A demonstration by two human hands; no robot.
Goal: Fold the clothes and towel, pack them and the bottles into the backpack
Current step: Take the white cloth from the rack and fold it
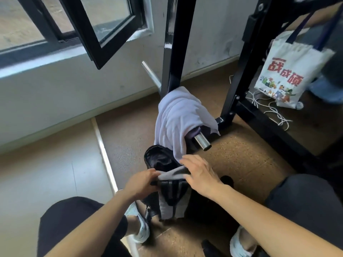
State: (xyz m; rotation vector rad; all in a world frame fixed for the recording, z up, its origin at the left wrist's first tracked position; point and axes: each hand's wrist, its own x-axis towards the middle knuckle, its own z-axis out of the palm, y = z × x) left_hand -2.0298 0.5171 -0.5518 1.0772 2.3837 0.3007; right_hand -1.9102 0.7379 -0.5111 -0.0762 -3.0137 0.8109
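A black and grey backpack [171,197] stands on the floor between my knees, its top open. My left hand [142,182] pinches the grey rim of the opening on the left side. My right hand [199,173] hovers over the rim with straight, spread fingers and holds nothing. Just behind the backpack a pale lilac garment [176,119] hangs draped over a chrome peg [203,142] of the black rack. Something dark shows under the garment by the peg. No bottles are in view.
A black metal rack [230,101] stands behind the backpack. A white tote bag [285,75] with red print hangs at the right, over white cords on the floor. An open window frame [98,34] juts in at the upper left. My feet flank the backpack.
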